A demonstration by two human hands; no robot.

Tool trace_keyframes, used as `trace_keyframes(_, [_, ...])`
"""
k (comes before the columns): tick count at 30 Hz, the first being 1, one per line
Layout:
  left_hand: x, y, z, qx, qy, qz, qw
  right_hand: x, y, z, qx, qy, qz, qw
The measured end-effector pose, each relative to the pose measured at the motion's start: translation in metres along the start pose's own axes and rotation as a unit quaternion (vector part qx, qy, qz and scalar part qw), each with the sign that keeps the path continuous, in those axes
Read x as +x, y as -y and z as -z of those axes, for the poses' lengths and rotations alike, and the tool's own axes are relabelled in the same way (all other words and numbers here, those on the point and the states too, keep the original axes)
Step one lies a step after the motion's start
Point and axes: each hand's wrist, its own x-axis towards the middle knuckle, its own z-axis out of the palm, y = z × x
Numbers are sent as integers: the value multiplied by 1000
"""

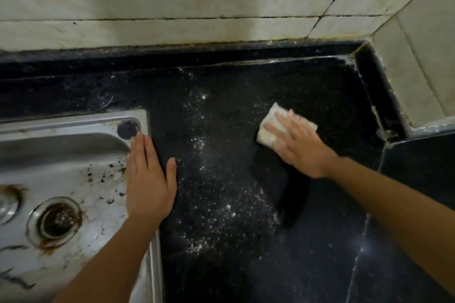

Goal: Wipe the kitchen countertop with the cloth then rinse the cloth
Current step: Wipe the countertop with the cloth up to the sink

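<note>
2 flat hands: right hand (301, 146) presses cloth (267, 134), left hand (147, 179) on sink (141, 115); a hasty sweep could push powder (209, 192) between them into sink.

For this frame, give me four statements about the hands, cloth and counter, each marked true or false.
1. The right hand presses the cloth flat onto the countertop. True.
2. The left hand grips the cloth. False: it rests flat across the edge of the sink, holding nothing.
3. White specks lie scattered on the countertop between the hands. True.
4. The cloth lies in the sink. False: it lies on the countertop, right of the sink.
</note>
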Motion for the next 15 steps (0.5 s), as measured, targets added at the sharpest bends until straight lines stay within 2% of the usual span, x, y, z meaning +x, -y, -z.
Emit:
trace_keyframes(4, [1,0,-1,-2,0,3,1000,54,-18,32,55,-16,-142,988])
trace_keyframes(8, [0,1,-2,-3,-2,-2,1000,86,4,41,125,-44,-226,965])
trace_keyframes(10, [0,2,-2,-6,-3,-5,1000,82,27,33,118,-52,-201,971])
trace_keyframes(15, [1,3,-3,-3,-5,-6,1000,26,81,-6,70,-37,-22,997])
